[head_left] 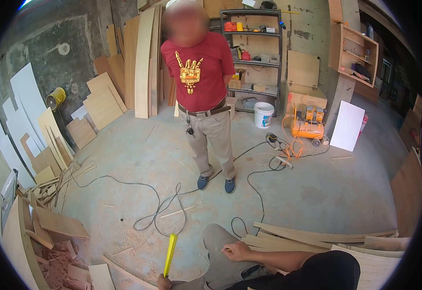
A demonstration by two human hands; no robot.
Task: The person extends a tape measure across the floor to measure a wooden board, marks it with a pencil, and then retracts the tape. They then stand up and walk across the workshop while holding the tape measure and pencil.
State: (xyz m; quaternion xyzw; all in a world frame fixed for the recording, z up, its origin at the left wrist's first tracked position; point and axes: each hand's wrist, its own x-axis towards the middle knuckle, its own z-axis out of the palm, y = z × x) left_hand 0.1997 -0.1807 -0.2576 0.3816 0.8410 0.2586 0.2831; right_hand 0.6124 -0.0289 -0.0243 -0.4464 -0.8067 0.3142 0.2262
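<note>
Low in the view, my left hand (163,282) is closed around the lower end of a yellow tape measure (171,253), whose long strip points up and away over the floor. My right hand (237,251) rests on my bent leg (215,241) with its fingers curled; whether anything is inside them is hidden. Beside my right forearm lie long, thin wooden strips (312,237). A narrow wooden offcut (126,272) lies on the floor left of the tape measure.
A person in a red shirt (201,72) stands ahead, arms behind their back. Black cable (145,227) loops across the floor. An orange compressor (307,125), white bucket (263,116) and metal shelf (254,63) stand behind. Boards (107,99) lean on the left wall.
</note>
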